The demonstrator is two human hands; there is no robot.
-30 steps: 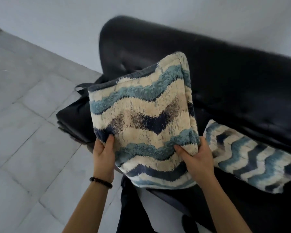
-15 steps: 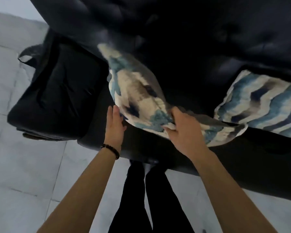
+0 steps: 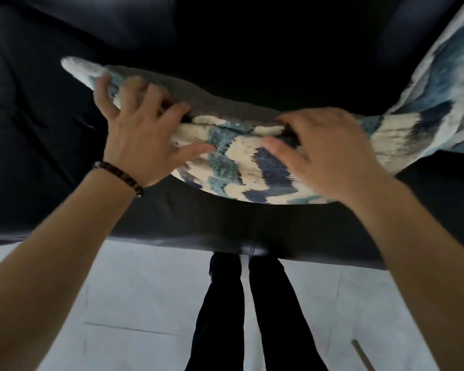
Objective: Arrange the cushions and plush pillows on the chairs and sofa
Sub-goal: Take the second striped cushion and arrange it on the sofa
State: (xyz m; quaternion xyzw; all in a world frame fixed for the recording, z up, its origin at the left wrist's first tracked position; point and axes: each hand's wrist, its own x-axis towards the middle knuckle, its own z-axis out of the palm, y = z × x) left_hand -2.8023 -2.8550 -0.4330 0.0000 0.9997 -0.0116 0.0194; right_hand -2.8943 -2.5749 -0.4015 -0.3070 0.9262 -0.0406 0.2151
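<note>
- The wave-patterned cushion (image 3: 241,167) lies on the black sofa (image 3: 38,129) seat, near its front edge
- Left hand (image 3: 142,135) clasps its left end, right hand (image 3: 330,156) its right, fingers over the top seam, likely to settle it
- A second matching cushion (image 3: 445,95) leans just beside, far right

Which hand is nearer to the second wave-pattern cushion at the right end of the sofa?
Right. The right hand rests on the held cushion just beside the second cushion; the left hand is at the far end.
</note>
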